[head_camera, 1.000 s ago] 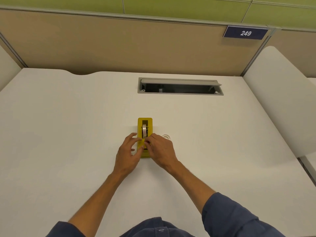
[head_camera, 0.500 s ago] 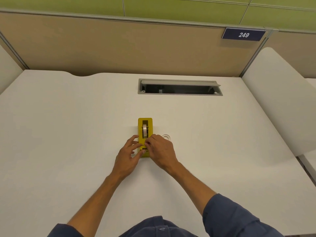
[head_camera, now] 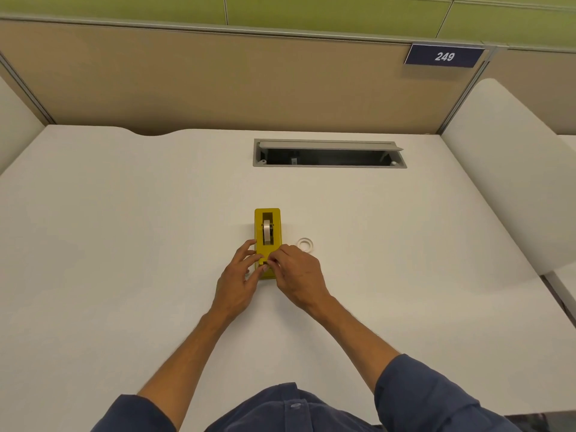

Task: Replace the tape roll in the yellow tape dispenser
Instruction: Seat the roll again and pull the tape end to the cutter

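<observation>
The yellow tape dispenser [head_camera: 267,219] stands on the white desk [head_camera: 124,244], its long side pointing away from me. A pale tape roll [head_camera: 266,232] sits upright in its slot. My left hand [head_camera: 238,275] rests against the dispenser's near left side, fingers spread on it. My right hand [head_camera: 296,275] is at the near end, its fingertips pinched over the cutter; whether they hold the tape end I cannot tell. A small white tape core [head_camera: 304,244] lies flat on the desk just right of the dispenser.
A grey cable hatch [head_camera: 328,152] stands open in the desk behind the dispenser. A tan partition [head_camera: 218,82] with a "249" sign [head_camera: 444,56] closes the back. A white divider [head_camera: 511,169] rises on the right.
Both hands have slid slightly toward me along the dispenser, from beside the roll to its near end. The dispenser and the white core have not moved.
</observation>
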The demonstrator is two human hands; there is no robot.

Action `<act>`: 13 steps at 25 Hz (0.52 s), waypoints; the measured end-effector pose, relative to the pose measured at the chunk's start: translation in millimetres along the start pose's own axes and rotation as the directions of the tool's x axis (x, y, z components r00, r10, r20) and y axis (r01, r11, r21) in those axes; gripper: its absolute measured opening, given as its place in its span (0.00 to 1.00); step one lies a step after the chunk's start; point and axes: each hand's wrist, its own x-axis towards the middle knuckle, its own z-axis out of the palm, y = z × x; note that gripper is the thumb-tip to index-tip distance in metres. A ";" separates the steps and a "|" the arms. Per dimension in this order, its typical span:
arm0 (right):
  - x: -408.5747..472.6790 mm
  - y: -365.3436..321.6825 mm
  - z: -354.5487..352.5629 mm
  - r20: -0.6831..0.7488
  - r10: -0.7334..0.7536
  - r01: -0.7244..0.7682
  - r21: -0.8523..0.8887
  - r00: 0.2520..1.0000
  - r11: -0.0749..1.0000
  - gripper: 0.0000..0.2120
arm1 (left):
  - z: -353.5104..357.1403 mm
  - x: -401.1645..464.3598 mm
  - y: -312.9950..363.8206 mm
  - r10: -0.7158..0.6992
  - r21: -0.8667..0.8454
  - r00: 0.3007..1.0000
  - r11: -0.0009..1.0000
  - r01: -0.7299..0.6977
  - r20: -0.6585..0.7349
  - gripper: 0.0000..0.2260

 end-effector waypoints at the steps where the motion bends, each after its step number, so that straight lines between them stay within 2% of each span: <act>1: -1.6 -0.5 0.1 -0.011 -0.002 0.002 -0.001 1.000 1.000 0.06 | 0.5 0.0 -0.5 0.000 0.001 1.000 1.000 0.000 0.000 0.19; 13: -14.7 -5.1 2.4 -0.083 -0.032 0.028 -0.044 0.996 0.999 0.04 | 1.7 -2.3 -1.6 0.013 0.007 1.000 1.000 -0.013 0.007 0.23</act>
